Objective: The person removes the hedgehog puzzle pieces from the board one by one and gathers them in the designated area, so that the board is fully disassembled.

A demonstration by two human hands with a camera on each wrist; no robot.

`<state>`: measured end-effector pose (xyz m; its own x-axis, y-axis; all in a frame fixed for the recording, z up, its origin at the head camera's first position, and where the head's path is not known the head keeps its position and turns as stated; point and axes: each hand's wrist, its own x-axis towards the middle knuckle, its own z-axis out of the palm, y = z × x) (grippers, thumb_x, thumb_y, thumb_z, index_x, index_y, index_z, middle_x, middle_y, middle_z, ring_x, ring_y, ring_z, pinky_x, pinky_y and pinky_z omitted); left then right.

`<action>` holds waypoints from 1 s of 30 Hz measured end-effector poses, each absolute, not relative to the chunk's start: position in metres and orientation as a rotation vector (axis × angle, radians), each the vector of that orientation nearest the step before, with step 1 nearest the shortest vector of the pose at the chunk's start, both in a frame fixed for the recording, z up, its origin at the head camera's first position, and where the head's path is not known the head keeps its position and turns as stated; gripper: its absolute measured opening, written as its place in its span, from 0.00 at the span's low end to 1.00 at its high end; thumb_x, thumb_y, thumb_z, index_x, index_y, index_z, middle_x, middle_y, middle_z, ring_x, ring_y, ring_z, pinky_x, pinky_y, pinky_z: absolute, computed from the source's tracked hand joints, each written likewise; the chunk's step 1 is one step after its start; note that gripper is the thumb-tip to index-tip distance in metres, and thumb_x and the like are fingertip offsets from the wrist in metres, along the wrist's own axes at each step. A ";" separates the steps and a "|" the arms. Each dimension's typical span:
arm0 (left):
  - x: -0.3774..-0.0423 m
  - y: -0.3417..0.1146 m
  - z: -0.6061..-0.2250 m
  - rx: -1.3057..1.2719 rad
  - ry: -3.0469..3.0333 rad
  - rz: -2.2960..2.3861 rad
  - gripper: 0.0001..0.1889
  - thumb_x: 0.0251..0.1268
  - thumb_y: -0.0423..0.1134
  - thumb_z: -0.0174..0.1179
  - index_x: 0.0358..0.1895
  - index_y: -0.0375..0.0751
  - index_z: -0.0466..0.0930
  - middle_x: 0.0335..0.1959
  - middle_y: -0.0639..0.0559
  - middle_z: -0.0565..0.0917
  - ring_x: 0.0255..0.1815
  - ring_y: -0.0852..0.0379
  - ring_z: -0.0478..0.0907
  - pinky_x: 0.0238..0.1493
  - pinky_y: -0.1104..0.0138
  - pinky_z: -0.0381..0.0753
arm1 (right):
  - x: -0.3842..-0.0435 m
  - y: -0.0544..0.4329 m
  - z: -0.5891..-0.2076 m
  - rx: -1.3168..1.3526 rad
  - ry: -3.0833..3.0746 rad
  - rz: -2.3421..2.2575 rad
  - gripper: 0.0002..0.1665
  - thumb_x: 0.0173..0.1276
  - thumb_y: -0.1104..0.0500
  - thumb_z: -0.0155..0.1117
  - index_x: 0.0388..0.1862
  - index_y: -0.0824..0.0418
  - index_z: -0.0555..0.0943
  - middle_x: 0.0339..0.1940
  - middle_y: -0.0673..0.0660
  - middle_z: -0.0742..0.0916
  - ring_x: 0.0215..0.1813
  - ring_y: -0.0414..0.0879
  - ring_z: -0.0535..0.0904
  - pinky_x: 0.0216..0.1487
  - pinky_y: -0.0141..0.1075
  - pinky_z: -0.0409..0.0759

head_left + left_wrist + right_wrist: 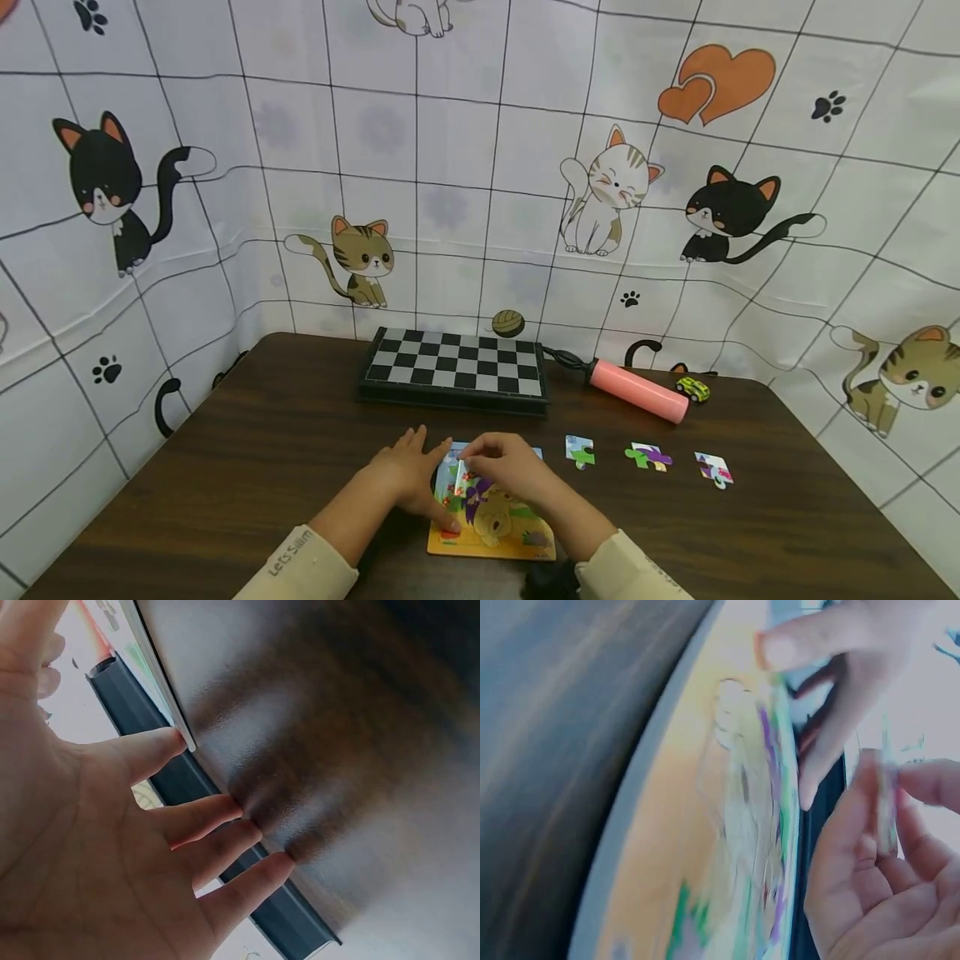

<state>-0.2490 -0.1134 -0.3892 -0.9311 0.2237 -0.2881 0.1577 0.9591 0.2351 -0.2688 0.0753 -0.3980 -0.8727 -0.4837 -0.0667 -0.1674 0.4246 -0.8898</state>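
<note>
A colourful jigsaw board (517, 546) with an animal picture lies on the table. My left hand (408, 475) is at its left side, fingers spread and thumb over the lower left corner. In the left wrist view, one finger of the left hand (154, 754) touches the board's edge, and the others reach down to the tabletop. Above the board, my right hand (513, 467) pinches a jigsaw piece (887, 817) between thumb and fingers, the piece seen edge-on in the right wrist view. Part of the board's top is hidden behind both hands.
Three loose pieces lie right of the board: one blue-green (580, 450), one green-purple (648, 456), one pink-white (714, 469). Behind stand a chessboard case (455, 367), a pink cylinder with a black cord (639, 390) and a green toy car (693, 389). A cat-print curtain (450, 208) encloses the table.
</note>
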 end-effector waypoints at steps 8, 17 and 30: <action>-0.249 -0.114 -0.386 0.262 2.811 0.296 0.58 0.39 0.66 0.76 0.76 0.44 0.62 0.76 0.31 0.56 0.76 0.31 0.51 0.70 0.36 0.56 | -0.279 0.131 -0.399 -0.083 2.345 -1.598 0.14 0.73 0.57 0.58 0.47 0.66 0.83 0.43 0.58 0.83 0.41 0.49 0.75 0.38 0.41 0.84; -0.250 -0.113 -0.384 0.239 2.797 0.305 0.58 0.39 0.66 0.76 0.75 0.44 0.63 0.76 0.30 0.57 0.76 0.30 0.51 0.70 0.36 0.55 | -0.280 0.197 -0.407 -0.350 2.657 -1.266 0.08 0.71 0.61 0.62 0.42 0.65 0.84 0.32 0.54 0.84 0.31 0.46 0.76 0.29 0.38 0.78; -0.251 -0.111 -0.387 0.256 2.797 0.311 0.58 0.39 0.66 0.76 0.76 0.44 0.62 0.75 0.30 0.57 0.76 0.30 0.52 0.70 0.36 0.56 | -0.275 0.200 -0.398 -0.362 2.840 -0.932 0.10 0.72 0.53 0.62 0.41 0.55 0.88 0.33 0.49 0.86 0.34 0.42 0.78 0.36 0.41 0.78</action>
<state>-0.2505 -0.1109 -0.3866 -0.9346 0.2091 -0.2877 0.1407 0.9603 0.2407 -0.2752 0.1997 -0.3979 -0.9627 -0.2661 -0.0485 -0.1855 0.7803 -0.5973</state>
